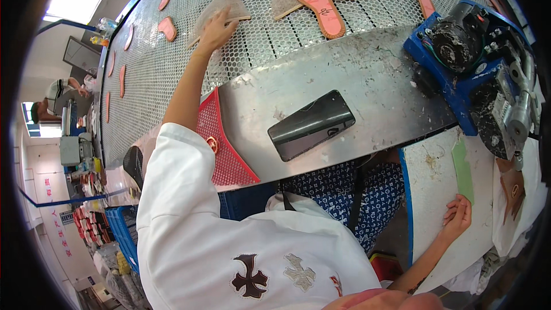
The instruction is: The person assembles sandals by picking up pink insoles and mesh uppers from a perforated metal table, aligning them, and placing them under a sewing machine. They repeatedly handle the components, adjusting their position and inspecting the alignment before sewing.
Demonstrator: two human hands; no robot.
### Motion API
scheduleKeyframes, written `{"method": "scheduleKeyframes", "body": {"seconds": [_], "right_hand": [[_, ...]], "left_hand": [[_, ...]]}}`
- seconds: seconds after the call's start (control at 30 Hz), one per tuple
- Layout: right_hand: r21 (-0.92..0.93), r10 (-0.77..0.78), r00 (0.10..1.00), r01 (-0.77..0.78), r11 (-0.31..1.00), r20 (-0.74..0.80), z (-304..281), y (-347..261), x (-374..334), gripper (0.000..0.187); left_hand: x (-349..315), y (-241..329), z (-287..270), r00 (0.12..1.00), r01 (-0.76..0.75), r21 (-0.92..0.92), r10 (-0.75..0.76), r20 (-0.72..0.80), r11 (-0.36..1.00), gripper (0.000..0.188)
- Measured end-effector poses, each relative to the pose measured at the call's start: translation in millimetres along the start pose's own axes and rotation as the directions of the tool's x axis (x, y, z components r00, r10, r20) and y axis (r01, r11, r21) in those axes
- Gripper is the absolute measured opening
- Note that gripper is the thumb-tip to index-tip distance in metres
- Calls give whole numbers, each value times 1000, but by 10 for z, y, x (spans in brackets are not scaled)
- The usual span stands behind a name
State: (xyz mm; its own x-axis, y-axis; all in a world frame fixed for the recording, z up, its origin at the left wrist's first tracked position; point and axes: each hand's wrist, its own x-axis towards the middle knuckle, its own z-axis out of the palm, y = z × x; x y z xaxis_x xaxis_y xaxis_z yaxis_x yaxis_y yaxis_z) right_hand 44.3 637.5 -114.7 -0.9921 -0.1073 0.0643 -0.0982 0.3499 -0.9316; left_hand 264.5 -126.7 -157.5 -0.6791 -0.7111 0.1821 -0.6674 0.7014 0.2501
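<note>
My left hand (217, 31) reaches far over the metal mesh conveyor (252, 60), fingers spread on a pale, fan-shaped sheet (209, 12). It lies on the sheet and does not visibly grip it. To its right, a pink insole with a brown rim (321, 8) rests on another pale fan-shaped sheet (284, 0). Smaller pink insole pieces (167, 28) lie left of my left hand. Over at the lower right, my right hand (457, 218) is by the white worktable, fingers loosely curved and apart from the thumb. Its fingertips are beside the lower end of a light green strip (462, 169).
A black phone (313, 123) lies on the metal ledge (258, 95), near a red mesh piece (227, 143). A blue machine (439, 51) stands right of the ledge, above the white worktable (433, 195). A blue crate (121, 232) and another person (66, 95) are at the far left.
</note>
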Motion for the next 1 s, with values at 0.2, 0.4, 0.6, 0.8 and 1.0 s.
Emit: {"method": "scheduleKeyframes", "body": {"seconds": [0.2,0.4,0.6,0.8,1.0], "right_hand": [[28,26,999,-25,999,-30,17,-31,0,26],[-22,24,998,-25,999,-59,29,-9,-23,26],[-20,38,995,-41,999,-96,24,-15,-66,28],[-6,28,997,-29,1000,-69,-7,11,-32,28],[4,8,999,-8,1000,-37,55,-53,-38,27]], "left_hand": [[741,353,12,948,117,-95,-139,-287,989,90],[1343,667,149,807,577,96,-549,-218,811,116],[1737,331,254,743,627,-126,-639,-199,768,116],[1305,542,-238,845,339,-176,-382,-375,924,114],[-105,702,-737,859,149,-317,-281,-428,937,108]]}}
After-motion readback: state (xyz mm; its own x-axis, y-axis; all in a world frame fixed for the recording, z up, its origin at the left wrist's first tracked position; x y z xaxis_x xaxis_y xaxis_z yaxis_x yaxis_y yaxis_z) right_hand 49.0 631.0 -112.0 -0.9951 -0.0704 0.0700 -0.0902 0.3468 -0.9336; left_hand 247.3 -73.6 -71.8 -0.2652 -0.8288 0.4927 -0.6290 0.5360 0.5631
